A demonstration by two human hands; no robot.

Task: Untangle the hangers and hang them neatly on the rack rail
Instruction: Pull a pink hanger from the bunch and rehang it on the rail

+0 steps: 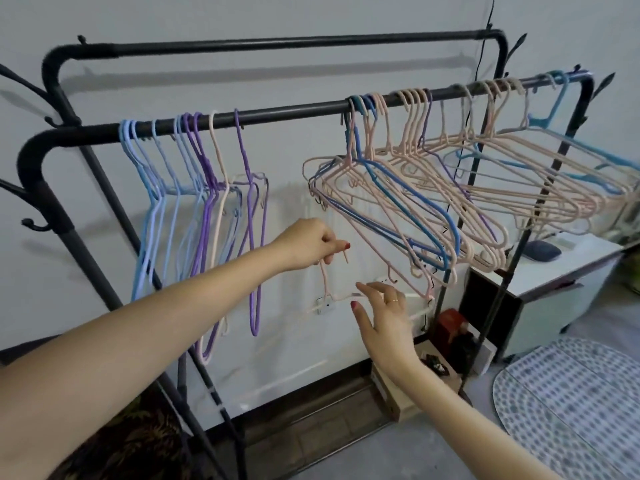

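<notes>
A black rack rail [294,110] runs across the view. On its left hang several blue, purple and pale hangers [194,209] in a neat row. On its right a tangled bunch of pink and blue hangers [450,188] hangs skewed. My left hand [308,242] pinches the hook of a loose pink hanger [329,289] below the rail's gap. My right hand [384,317] is spread just below it, fingertips touching the hanger's bar.
A second black rail [277,43] runs behind, near the wall. A white cabinet [561,271] stands at the right under the tangled bunch. A red object [450,323] and a box [398,396] sit on the floor by the rack's foot. A patterned mat [571,403] lies at lower right.
</notes>
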